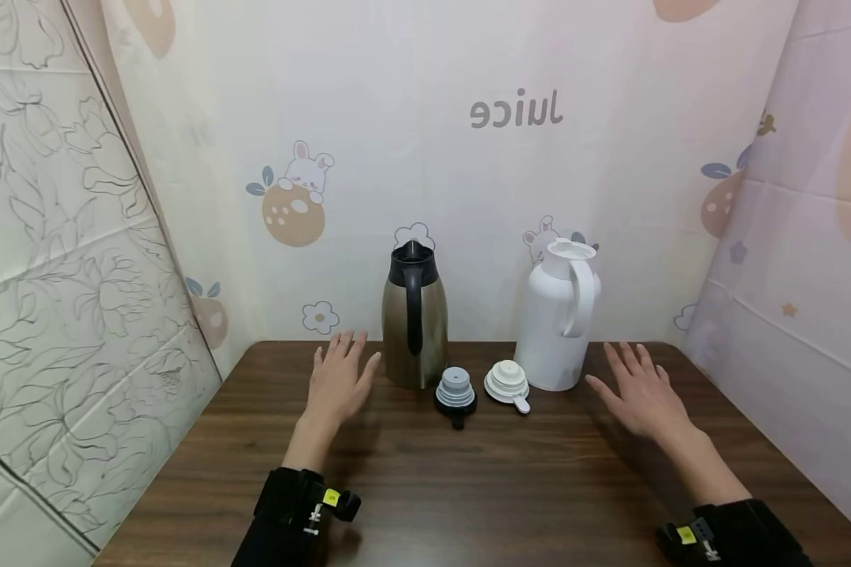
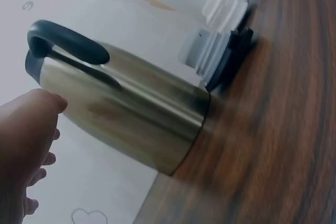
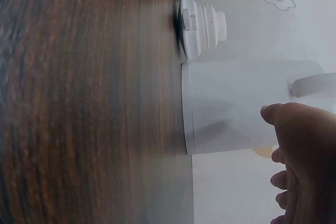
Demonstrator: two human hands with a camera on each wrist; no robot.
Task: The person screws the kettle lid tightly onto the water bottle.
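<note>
A gold thermos jug (image 1: 432,323) with a black collar and handle stands upright at the back of the table, its mouth uncovered. To its right stands a white thermos jug (image 1: 546,331), also without its stopper. In front of them lie a grey stopper (image 1: 456,387) with a black base and a white stopper (image 1: 507,381), both with the plug side up. My left hand (image 1: 339,379) is spread just left of the gold jug (image 2: 126,103), apart from it. My right hand (image 1: 641,394) is spread to the right of the white jug (image 3: 236,108), holding nothing.
The brown wooden table (image 1: 468,504) ends at a patterned curtain (image 1: 369,118) behind the jugs. Another patterned sheet (image 1: 808,260) hangs along the right side, and a floral panel (image 1: 64,276) stands at the left.
</note>
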